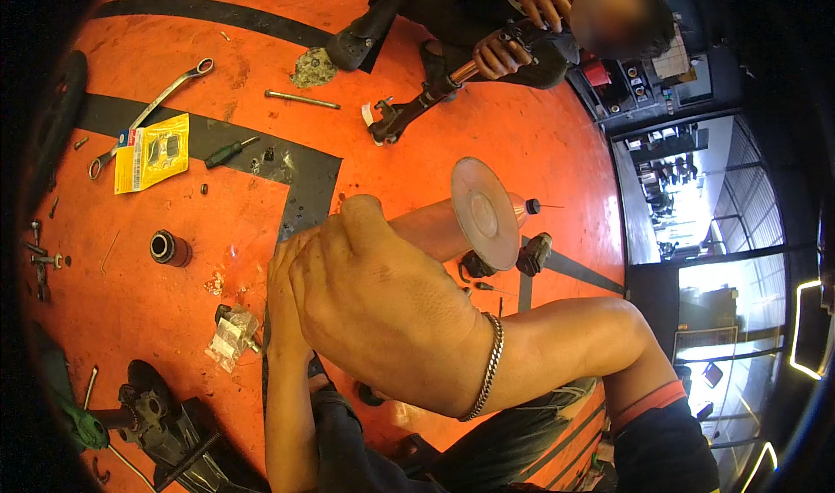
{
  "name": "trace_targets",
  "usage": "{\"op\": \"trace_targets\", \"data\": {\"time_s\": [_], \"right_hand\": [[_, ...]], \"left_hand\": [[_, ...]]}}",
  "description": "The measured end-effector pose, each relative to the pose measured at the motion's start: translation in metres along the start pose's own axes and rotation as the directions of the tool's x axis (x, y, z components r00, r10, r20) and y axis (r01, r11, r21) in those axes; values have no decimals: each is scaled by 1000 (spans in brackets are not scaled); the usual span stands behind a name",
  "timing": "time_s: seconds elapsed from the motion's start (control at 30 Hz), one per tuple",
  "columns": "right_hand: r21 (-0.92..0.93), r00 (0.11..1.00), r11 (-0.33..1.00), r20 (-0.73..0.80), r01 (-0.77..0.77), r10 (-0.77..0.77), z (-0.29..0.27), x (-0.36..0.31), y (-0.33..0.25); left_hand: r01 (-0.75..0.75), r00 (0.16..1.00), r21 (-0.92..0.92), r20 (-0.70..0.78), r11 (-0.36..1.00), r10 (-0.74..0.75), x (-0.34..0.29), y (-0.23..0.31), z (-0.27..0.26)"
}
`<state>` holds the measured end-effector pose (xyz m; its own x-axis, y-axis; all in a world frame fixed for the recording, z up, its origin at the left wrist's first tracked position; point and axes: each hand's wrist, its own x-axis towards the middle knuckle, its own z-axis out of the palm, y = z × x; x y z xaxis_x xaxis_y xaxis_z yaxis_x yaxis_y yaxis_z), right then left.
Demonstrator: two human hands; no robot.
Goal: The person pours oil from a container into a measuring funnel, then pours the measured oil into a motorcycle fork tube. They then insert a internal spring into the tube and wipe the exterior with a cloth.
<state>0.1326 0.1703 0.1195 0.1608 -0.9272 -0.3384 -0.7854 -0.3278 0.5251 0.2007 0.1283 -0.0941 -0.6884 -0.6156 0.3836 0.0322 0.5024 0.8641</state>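
Observation:
My right hand, with a chain bracelet at its wrist, is closed round a translucent measuring cylinder. The cylinder lies tilted, its wide round base pointing up and right; its other end is hidden behind the hand. My left hand is pressed close beside and under the right one. Most of its fingers are out of sight, and what it holds does not show. Near the base stands a bottle of orange-pink liquid with a black cap and thin spout. A small clear plastic packet lies left of my left wrist.
On the orange floor lie a ring spanner, a yellow packet, a screwdriver, a metal rod and a dark cylindrical sleeve. Bolts lie far left. Opposite, a co-worker grips a fork leg.

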Motion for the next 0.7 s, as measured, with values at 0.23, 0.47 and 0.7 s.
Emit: {"op": "trace_targets", "data": {"time_s": [0.23,0.47,0.7], "right_hand": [[88,999,996,49,2,-6,-3,-4,10],[633,946,730,12,-257,324,28,-31,35],[955,755,127,127,-269,644,99,-80,5]], "left_hand": [[-33,999,-2,10,999,33,3,-2,2],[184,981,83,42,979,-188,0,0,-3],[176,983,47,45,983,-179,2,2,-2]]}}
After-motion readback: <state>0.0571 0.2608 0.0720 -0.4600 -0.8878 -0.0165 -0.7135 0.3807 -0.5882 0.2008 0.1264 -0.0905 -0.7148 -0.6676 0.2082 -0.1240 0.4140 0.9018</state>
